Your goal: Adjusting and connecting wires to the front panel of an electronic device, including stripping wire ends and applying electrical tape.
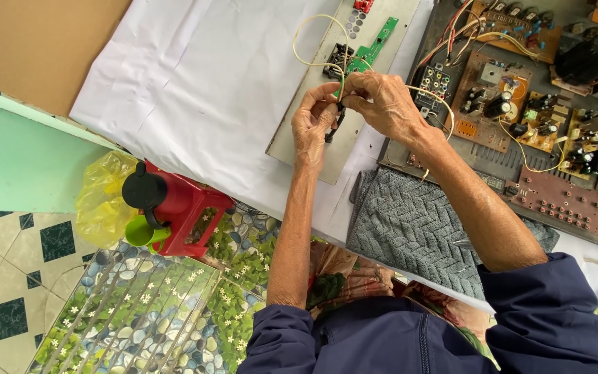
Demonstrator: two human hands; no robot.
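Wires [327, 41] of pale yellow were pinched between fingertips of left hand [313, 123] and right hand [381, 104] above the grey panel [299, 142], apparently mid-untangling; next move needed gentle separating.

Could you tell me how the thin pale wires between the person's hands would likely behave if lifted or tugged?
The pale wires probably stay floppy: they curl in loose loops above the metal panel. They seem light and thin, so a hard tug might strain their ends at the green circuit board. Both the left hand and right hand pinch them, suggesting they need a fine grip.

fingers [337, 97] hide the pinched part
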